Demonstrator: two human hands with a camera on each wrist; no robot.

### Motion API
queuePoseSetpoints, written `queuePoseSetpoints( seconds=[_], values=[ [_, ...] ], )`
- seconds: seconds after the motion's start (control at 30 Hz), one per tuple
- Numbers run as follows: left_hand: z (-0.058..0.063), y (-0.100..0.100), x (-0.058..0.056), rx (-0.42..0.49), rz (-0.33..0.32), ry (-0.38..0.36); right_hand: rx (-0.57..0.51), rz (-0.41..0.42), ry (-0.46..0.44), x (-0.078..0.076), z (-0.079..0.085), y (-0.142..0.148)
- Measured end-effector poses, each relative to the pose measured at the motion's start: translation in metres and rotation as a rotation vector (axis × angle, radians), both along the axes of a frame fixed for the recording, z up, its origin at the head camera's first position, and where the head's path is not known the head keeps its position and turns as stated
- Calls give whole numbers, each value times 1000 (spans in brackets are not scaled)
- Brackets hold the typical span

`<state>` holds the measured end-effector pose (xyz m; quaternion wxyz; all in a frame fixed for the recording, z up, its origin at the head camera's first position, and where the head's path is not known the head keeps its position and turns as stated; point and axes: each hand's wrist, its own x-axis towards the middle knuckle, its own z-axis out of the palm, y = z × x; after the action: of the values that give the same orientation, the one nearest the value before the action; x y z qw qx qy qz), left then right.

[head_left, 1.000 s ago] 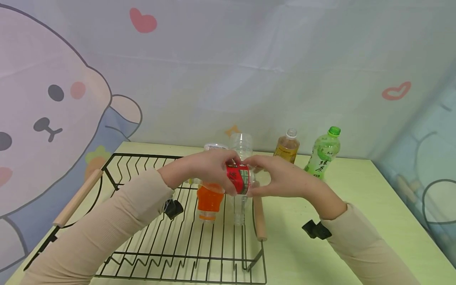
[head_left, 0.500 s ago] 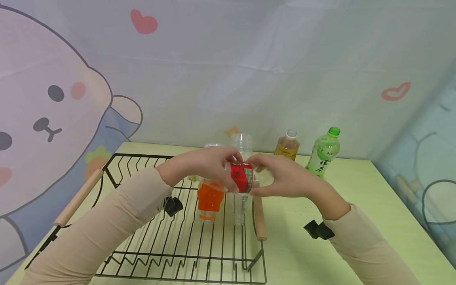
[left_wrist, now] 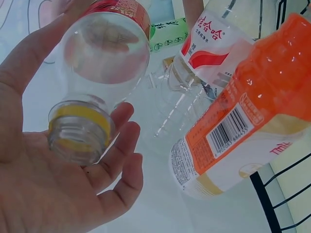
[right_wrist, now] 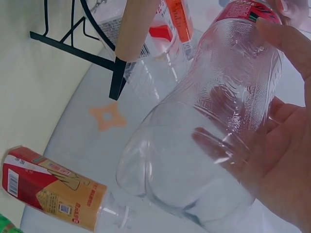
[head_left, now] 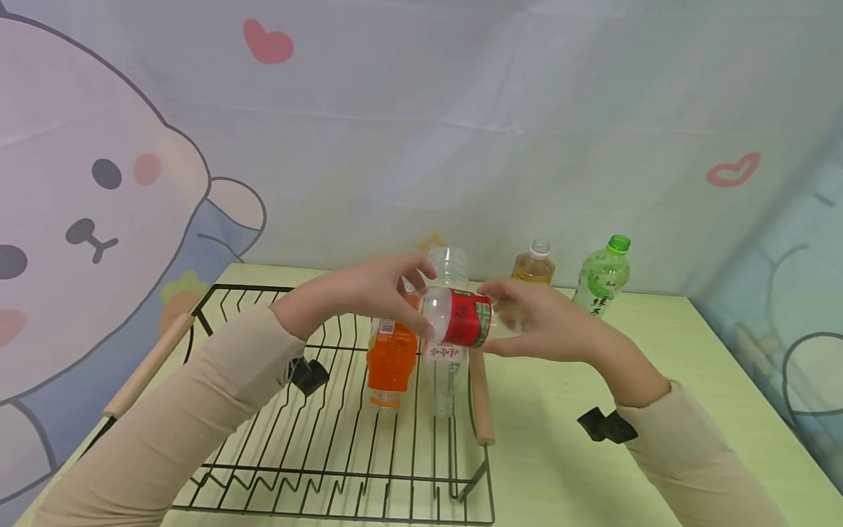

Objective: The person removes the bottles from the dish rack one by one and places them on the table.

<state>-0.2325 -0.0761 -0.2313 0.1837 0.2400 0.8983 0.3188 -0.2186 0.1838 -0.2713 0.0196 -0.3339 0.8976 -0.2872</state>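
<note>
A smooth, pale cloth backdrop (head_left: 421,132) printed with hearts and a cartoon animal filled the upper frame above a matte yellow-green bench (head_left: 560,424). Near the centre, the right hand (head_left: 549,322) gripped the clear bottle (head_left: 469,319) toward its base, thumb and fingers wrapped round it. The left hand (head_left: 365,289) had its fingers spread and loosely bent about the neck end; whether it bore any weight could not be told.

Since half a second earlier, the bottle had slid rightward in the frame with the right hand, while the left hand had shifted up and leftward. More of the shoulder now showed between them, and more of the orange bottle (head_left: 391,366) behind. For the work in hand this probably meant that the hold was passing to the right.

The clear bottle lay sideways, mouth leftward: thin, glossy plastic with embossed ripples, a rounded shoulder, a capless threaded mouth, a yellow ring (left_wrist: 82,116) and a red paper-like label. Just below and left, the waisted orange bottle and a see-through water bottle (head_left: 445,369) rested neck-downframe on the rack (head_left: 369,476), black wire with smooth round wooden handles (head_left: 481,402). Right of centre stood an amber bottle (head_left: 534,268), then a ribbed, translucent green bottle (head_left: 602,278).
</note>
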Motion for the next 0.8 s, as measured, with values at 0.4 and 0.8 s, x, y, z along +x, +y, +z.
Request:
queuePoseSetpoints(
  seconds=[0.4, 0.8],
  values=[
    [-3, -10, -2, 79, 47, 33, -6, -91, 28, 5, 1, 24],
    [-13, -24, -4, 130, 127, 21, -115, -194, 7, 13, 7, 54]
  ],
)
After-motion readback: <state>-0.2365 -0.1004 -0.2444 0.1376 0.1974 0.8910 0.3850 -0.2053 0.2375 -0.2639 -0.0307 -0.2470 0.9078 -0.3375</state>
